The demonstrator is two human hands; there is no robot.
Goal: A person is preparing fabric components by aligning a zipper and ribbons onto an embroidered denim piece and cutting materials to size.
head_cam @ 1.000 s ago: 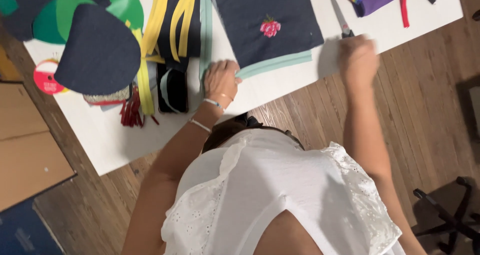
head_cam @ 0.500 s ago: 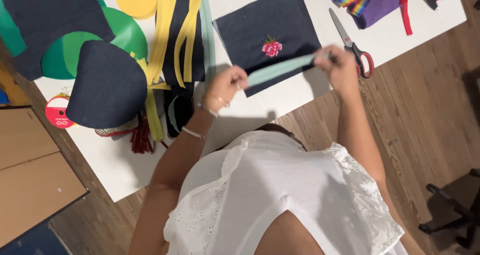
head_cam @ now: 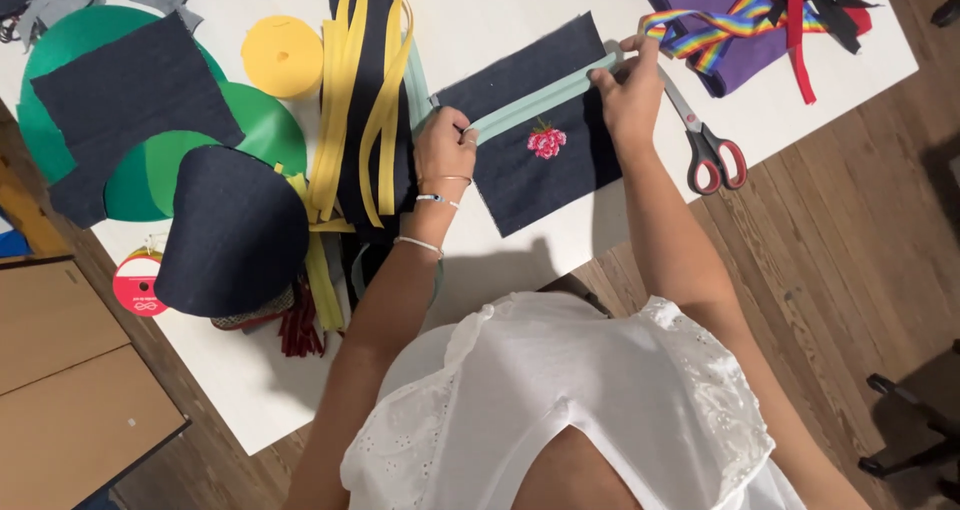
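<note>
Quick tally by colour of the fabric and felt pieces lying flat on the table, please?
Dark denim pieces: 3
Green round pieces: 2
Purple piece: 1
Total: 6

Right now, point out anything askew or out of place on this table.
Nothing is damaged or spilled. The mint strip, held between left hand and right hand, crosses the denim piece at a slant. The scissors lie open by the table edge.

White table w/ denim pieces, scissors (red-handled).
</note>
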